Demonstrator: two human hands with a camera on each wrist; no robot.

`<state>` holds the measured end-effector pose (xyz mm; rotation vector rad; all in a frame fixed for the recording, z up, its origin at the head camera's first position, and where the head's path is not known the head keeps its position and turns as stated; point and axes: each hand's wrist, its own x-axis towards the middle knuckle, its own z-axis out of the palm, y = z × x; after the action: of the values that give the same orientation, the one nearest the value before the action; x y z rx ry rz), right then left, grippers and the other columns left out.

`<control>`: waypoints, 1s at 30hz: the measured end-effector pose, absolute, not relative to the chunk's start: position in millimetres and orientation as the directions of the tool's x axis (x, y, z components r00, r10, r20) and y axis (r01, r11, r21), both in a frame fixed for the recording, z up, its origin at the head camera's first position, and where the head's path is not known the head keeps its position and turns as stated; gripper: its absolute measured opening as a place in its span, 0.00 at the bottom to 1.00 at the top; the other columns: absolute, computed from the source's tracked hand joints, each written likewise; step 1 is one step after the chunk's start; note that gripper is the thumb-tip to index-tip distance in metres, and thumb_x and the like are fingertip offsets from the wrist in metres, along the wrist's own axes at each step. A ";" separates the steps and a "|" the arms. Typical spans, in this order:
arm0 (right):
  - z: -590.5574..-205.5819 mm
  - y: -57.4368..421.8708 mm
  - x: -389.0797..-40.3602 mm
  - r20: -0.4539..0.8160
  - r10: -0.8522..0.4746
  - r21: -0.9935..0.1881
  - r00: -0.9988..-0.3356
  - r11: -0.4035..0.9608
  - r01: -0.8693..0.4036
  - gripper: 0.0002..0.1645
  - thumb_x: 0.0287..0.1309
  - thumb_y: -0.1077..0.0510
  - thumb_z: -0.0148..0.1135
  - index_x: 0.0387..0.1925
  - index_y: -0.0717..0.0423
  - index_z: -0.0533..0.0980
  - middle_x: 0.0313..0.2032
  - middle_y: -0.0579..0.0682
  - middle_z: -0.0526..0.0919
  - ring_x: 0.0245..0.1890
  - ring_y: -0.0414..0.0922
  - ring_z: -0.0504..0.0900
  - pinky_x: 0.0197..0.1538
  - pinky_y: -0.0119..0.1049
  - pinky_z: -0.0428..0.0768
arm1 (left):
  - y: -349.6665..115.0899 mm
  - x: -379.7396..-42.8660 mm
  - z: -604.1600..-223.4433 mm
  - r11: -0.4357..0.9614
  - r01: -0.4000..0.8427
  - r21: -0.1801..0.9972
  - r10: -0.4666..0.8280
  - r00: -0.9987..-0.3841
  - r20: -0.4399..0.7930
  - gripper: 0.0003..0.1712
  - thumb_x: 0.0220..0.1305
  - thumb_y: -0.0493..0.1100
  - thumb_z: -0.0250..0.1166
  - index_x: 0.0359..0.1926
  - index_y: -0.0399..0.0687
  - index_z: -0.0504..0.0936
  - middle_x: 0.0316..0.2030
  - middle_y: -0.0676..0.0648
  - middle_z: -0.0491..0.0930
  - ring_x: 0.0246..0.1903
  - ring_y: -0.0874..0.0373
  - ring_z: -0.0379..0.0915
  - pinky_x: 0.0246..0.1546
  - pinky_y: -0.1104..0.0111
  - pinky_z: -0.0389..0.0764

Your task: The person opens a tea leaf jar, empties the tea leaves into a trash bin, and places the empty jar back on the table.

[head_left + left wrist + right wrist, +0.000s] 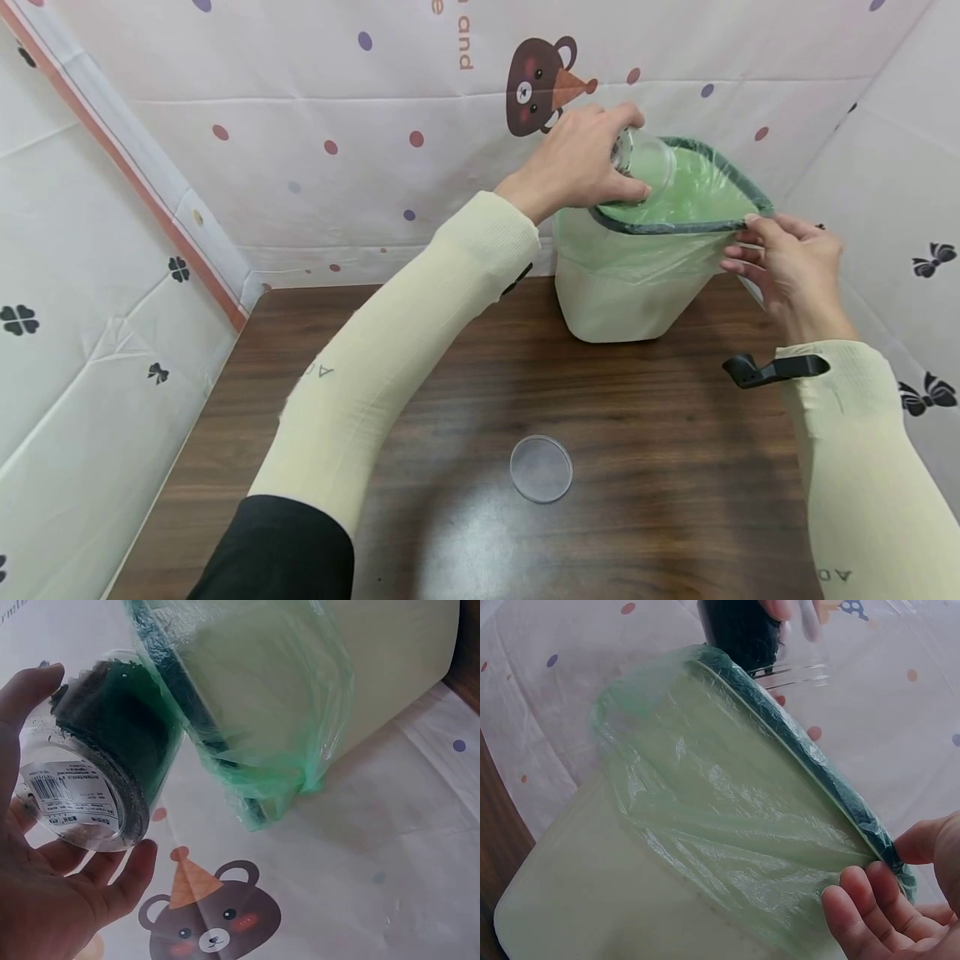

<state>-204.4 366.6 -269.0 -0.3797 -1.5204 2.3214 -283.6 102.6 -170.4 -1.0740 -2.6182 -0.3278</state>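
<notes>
My left hand (pixel 573 158) grips a clear jar (pixel 651 165) tilted over the mouth of a pale bin (pixel 618 296). Dark, crumbly-looking matter (pixel 112 705) shows inside the jar in the left wrist view, and a white barcode label (pixel 71 793) is on its base. A thin green bag (pixel 708 185) lines the bin, folded down over the rim. At the right corner of that rim, my right hand (pixel 798 262) pinches the bag and edge between thumb and fingers. The bin's inner bottom is hidden.
A clear round lid (pixel 542 469) lies flat on the brown wooden table (pixel 450 400), in front of the bin. Patterned white sheeting (pixel 285 150) stands behind and at both sides, close to the bin.
</notes>
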 end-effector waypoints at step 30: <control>-269.6 367.2 -206.1 -0.024 0.420 -0.909 -0.907 -0.387 -0.155 0.32 0.58 0.66 0.71 0.60 0.56 0.65 0.28 0.53 0.83 0.19 0.48 0.84 0.24 0.39 0.84 | 111.0 -284.8 -171.7 0.700 0.705 0.112 0.643 -0.691 0.331 0.45 0.57 0.64 0.68 0.70 0.52 0.65 0.57 0.51 0.72 0.50 0.59 0.65 0.53 0.72 0.68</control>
<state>-206.1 367.2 -269.6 -0.3577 -1.4888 2.3326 -284.8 111.0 -171.7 -1.0706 -2.6438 -0.3358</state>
